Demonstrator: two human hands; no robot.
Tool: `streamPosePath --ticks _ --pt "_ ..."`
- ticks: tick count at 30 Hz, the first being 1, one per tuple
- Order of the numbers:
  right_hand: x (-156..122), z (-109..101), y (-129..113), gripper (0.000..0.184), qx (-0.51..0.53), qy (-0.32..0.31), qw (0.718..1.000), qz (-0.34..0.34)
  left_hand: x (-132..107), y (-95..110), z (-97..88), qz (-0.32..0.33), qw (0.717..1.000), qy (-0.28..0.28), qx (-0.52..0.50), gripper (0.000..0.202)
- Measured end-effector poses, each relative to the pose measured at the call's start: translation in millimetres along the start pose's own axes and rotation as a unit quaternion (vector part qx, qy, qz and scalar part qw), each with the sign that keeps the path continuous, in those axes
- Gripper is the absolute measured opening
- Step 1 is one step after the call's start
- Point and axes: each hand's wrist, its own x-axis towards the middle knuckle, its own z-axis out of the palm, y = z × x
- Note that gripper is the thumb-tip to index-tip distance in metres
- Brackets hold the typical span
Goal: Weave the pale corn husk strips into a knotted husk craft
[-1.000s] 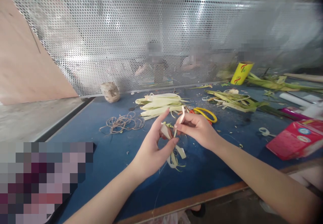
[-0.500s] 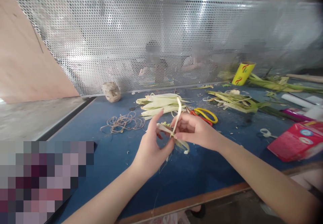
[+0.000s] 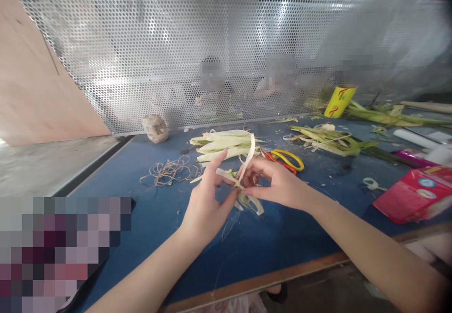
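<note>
My left hand [image 3: 207,202] has its thumb pinched on pale corn husk strips where they cross, its index finger raised. Close against it, my right hand [image 3: 280,185] is closed on the same strips, its fingers curled. One husk strip [image 3: 250,149] stands up in a curve above the crossing, another sticks out to the left behind my left fingers, and looped ends [image 3: 254,204] hang below. Part of the crossing is hidden by my fingers. Just beyond my hands lie a stack of husks [image 3: 226,144] and scissors [image 3: 290,157] with yellow and red handles.
A tangle of twine [image 3: 170,172] and a rough pale lump [image 3: 155,128] are on the left of the blue table [image 3: 148,237]. Husk scraps [image 3: 323,139], a yellow roll [image 3: 339,101] and a red packet [image 3: 411,195] are on the right. A perforated metal screen [image 3: 141,44] stands behind, people beyond it.
My left hand has shifted slightly left and down, and a husk strip now sticks out left past its fingers. My right hand stays nearly in place.
</note>
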Motion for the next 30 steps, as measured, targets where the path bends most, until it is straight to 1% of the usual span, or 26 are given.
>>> streamPosePath --ticks 3,6,10,14,16,19,23,26,30 --pt "0.1 3.7 1.7 0.017 -0.036 0.026 0.999 -0.008 -1.4 -1.8 2.0 -0.002 1.0 -0.015 -0.011 0.07" --pt "0.3 5.9 2.4 0.013 -0.01 0.041 0.999 0.008 -2.5 -4.0 4.8 0.011 0.999 -0.007 -0.045 0.073" --pt "0.7 5.1 3.3 0.014 0.069 0.027 0.996 0.043 -1.7 -5.6 6.1 0.035 0.995 -0.001 -0.097 0.079" --pt "1.4 3.4 5.9 0.019 0.104 0.005 0.992 0.073 -0.4 -5.3 5.0 0.029 0.995 0.0 -0.095 0.078" --pt "1.6 2.8 6.8 0.022 0.101 -0.009 0.992 0.079 -0.1 -5.1 4.0 0.015 0.996 -0.003 -0.083 0.075" --pt "1.9 1.5 6.9 0.023 0.076 -0.013 0.995 0.066 0.4 -5.2 2.5 -0.011 0.999 -0.007 -0.049 0.072" --pt "1.9 0.1 6.4 0.02 0.055 -0.008 0.997 0.062 0.4 -6.3 2.3 -0.029 1.0 -0.006 -0.011 0.077" --pt "1.4 1.1 7.2 0.026 0.058 -0.002 0.996 0.062 -0.5 -8.2 3.9 -0.014 1.0 -0.006 -0.026 0.084" --pt "-0.1 3.8 8.0 0.033 0.045 0.022 0.998 0.049 -0.7 -11.9 5.2 -0.008 0.997 -0.019 -0.07 0.079"
